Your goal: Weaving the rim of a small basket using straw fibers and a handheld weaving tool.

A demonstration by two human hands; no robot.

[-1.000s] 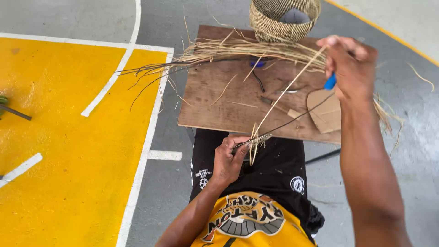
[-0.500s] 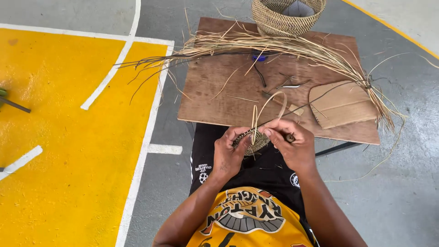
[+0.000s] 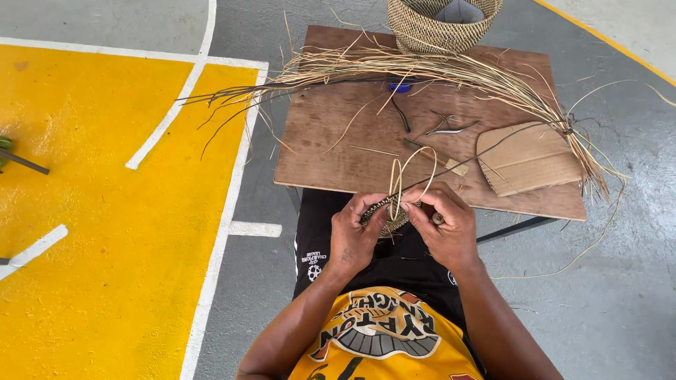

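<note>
Both hands meet over my lap at the near edge of a brown wooden board point(image 3: 338, 141). My left hand point(image 3: 354, 234) pinches a small woven coil piece point(image 3: 387, 217). My right hand point(image 3: 448, 229) grips the same piece and a thin tool handle, with a pale straw strand point(image 3: 408, 172) looping up from the weave between the hands. A long bundle of dry straw point(image 3: 436, 70) lies across the far part of the board.
A woven basket point(image 3: 440, 24) stands at the board's far edge. A cardboard piece point(image 3: 528, 158) lies at the right, small metal tools point(image 3: 443, 128) and a blue item point(image 3: 399, 87) mid-board. Yellow painted floor with white lines spreads left; grey floor right.
My right hand came down from high over the board, where it pulled a strand taut, to join the left hand at the woven piece. The strand now forms a slack loop.
</note>
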